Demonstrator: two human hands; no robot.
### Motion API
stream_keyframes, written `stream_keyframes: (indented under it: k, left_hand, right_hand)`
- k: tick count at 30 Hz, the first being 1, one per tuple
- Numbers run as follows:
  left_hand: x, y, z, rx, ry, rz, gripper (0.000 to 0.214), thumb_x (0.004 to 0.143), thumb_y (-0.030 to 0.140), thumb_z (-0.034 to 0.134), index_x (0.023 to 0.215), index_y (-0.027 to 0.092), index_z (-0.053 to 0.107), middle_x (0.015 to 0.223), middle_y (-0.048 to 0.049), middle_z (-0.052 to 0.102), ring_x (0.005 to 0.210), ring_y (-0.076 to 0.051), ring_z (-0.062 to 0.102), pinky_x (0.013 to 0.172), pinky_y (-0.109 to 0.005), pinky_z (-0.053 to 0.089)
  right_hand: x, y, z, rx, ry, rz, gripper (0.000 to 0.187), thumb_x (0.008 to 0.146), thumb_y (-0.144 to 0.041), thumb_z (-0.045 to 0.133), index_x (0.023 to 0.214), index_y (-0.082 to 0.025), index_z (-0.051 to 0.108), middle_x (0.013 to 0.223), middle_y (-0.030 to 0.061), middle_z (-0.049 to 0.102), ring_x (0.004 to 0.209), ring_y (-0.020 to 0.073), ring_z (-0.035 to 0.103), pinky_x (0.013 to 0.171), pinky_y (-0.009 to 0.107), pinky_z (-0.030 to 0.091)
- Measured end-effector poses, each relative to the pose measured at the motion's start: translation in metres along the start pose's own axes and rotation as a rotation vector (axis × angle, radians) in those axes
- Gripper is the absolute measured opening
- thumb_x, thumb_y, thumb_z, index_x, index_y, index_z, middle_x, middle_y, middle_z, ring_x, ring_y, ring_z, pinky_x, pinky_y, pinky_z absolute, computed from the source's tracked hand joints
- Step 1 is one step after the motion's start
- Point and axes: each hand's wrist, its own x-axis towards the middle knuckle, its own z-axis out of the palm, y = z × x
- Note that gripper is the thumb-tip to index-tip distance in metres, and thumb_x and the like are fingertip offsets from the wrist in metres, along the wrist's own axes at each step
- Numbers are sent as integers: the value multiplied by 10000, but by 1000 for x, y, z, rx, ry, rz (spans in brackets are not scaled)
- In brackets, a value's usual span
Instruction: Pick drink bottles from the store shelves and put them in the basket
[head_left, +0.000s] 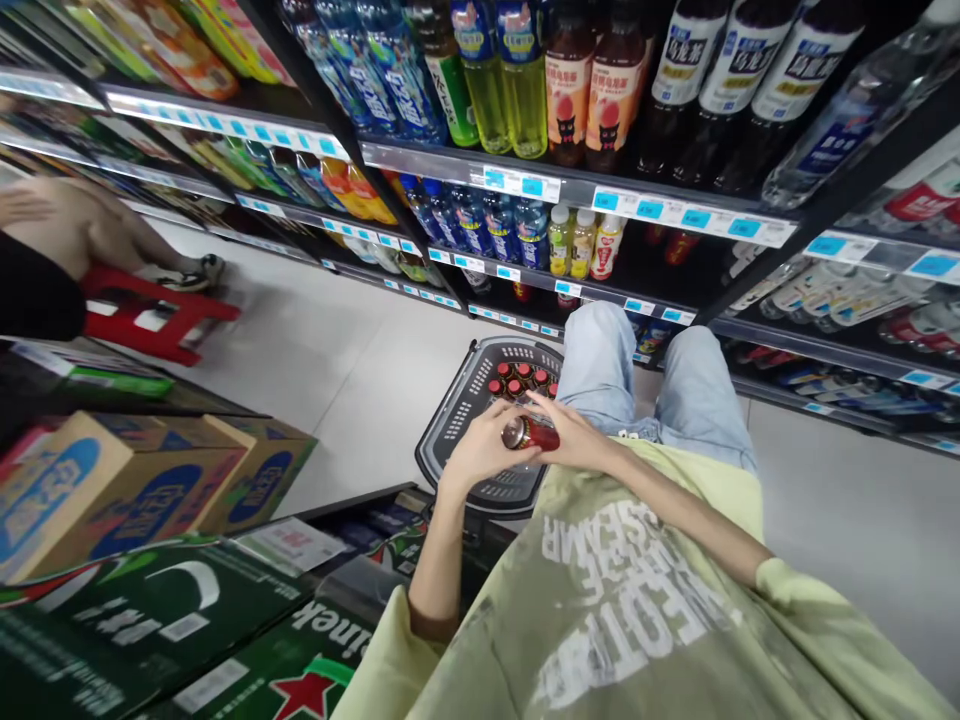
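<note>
A small red bottle [529, 433] with a metal cap lies sideways between both of my hands, in front of my stomach. My left hand [484, 448] grips its capped end, fingers curled round it. My right hand [574, 432] holds the other end from the right. Just beyond the hands a grey plastic shopping basket [459, 418] sits on the floor, with several red-capped bottles [519, 380] standing in its far part. My knees in light jeans [651, 385] rise to the right of the basket.
Black shelves of bottled drinks [525, 90] run along the front and right. Green beer cases [172, 620] and cardboard boxes [112, 480] are stacked at lower left. Another person's legs [112, 235] are by a red stool [154, 315] at far left.
</note>
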Motion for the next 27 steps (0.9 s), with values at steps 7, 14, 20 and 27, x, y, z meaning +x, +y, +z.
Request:
stream_keyframes:
  k: [7, 14, 20, 27]
  left_hand:
    - [-14, -105, 52, 368, -99, -458, 502, 784, 306, 839, 1229, 186, 642, 1312, -128, 601, 1102, -274, 671, 983, -361, 541]
    - [-43, -179, 130, 276, -193, -675, 613, 734, 297, 856, 1289, 199, 615, 1394, -148, 566, 1276, -329, 601, 971, -360, 547]
    - [-54, -212, 191, 102, -106, -1073, 617, 791, 394, 816, 1332, 182, 609, 1428, -191, 562, 1221, -337, 665, 957, -381, 554]
    - [-49, -245, 226, 102, -45, -1349, 653, 910, 506, 701, 1378, 77, 547, 1374, -280, 567, 1153, -377, 700, 871, -439, 589]
  right_hand:
    - [-3, 62, -15, -131, 45, -38, 408, 927, -166, 678, 1334, -192, 698, 1304, 144, 733, 1287, 298, 649, 1164, 524, 498]
    - [-11, 59, -6, -167, 100, -94, 275, 959, -186, 622, 1197, -218, 757, 1178, 119, 770, 1169, 281, 678, 1065, 503, 538]
    - [-20, 54, 2, -312, 107, -126, 164, 1008, -174, 607, 1036, -219, 762, 1037, 91, 809, 1141, 283, 709, 956, 457, 505]
    - [-8, 52, 8, -341, 156, -172, 204, 1000, -96, 600, 1040, -235, 745, 996, 60, 821, 1056, 242, 758, 893, 405, 516]
